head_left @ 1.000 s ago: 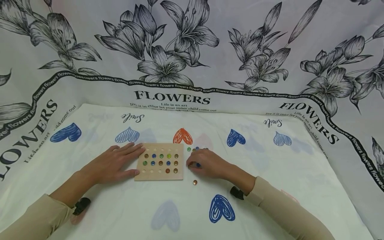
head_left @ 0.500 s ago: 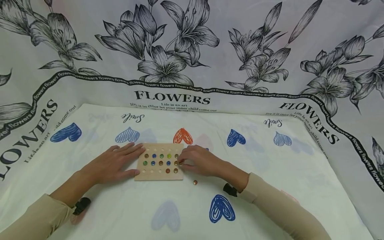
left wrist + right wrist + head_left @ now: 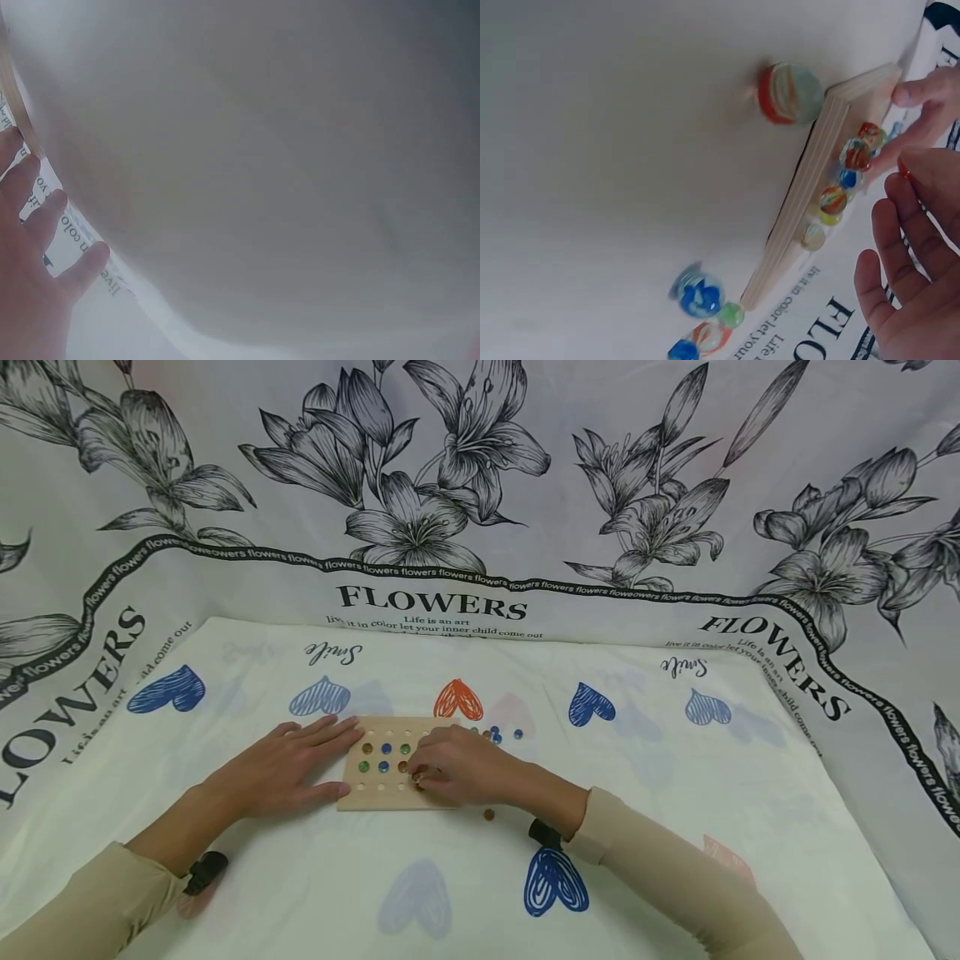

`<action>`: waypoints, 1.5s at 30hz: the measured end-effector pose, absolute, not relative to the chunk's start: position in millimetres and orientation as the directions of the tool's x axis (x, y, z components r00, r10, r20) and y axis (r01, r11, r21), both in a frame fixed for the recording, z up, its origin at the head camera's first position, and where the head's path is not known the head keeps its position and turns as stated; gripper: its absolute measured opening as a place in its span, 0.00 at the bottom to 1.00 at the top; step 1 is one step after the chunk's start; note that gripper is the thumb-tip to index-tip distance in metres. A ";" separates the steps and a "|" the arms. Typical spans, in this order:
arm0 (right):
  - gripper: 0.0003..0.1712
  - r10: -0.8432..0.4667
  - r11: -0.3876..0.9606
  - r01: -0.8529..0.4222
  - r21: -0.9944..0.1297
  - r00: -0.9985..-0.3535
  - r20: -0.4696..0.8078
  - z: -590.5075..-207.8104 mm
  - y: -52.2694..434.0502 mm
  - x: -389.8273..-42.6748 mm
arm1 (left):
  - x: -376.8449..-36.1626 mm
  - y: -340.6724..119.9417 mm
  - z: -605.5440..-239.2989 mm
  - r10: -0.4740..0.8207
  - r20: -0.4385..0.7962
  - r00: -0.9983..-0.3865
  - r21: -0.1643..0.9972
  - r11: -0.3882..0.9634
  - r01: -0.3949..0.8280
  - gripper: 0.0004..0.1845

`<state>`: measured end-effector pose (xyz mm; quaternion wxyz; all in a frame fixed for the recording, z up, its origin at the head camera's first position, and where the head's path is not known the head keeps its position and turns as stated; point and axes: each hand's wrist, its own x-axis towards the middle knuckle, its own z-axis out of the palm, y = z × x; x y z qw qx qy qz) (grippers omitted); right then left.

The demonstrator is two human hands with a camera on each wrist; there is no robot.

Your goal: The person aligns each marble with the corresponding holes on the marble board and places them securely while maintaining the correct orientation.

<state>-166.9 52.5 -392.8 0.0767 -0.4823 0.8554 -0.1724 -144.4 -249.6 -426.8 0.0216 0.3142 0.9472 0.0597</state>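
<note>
A pale wooden board (image 3: 375, 800) with rows of round hollows lies on the cloth, glass marbles seated in several of them. My left hand (image 3: 300, 768) rests at the board's left edge, fingers straight. Over the right half of the board, my right hand (image 3: 472, 767) pinches a small marble (image 3: 905, 174) between thumb and index finger. Only a reddish bit of that marble shows in the right wrist view. The hand covers the right-hand hollows in the head view. In the right wrist view, seated marbles (image 3: 855, 154) with red, blue and yellow swirls stand along the board.
One loose marble (image 3: 489, 815) lies off the board's near right corner. Several more, among them a blue marble (image 3: 518, 734), sit beyond the right hand. A white cloth (image 3: 300, 877) printed with hearts covers the table, and a flower-printed sheet (image 3: 645, 510) hangs behind.
My right hand was among the loose marbles right of the board and has moved left over it, a marble in its fingertips. The left hand has stayed at the board's edge.
</note>
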 end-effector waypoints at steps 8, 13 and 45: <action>0.12 -0.877 0.441 -0.839 -0.319 -0.478 0.045 -396.5 39.8 -166.4 | -144.0 -249.1 -426.1 0.600 -0.004 -0.800 0.130 0.793 0.595 0.41; 0.12 -0.886 0.431 -0.857 -0.283 -0.461 0.047 -398.5 34.1 -167.5 | -144.5 -249.4 -427.0 0.596 -0.010 -0.803 0.131 0.797 0.590 0.42; 0.09 -0.892 0.424 -0.869 -0.256 -0.449 0.048 -399.1 28.7 -167.3 | -145.6 -252.1 -428.8 0.603 0.007 -0.798 0.123 0.791 0.599 0.42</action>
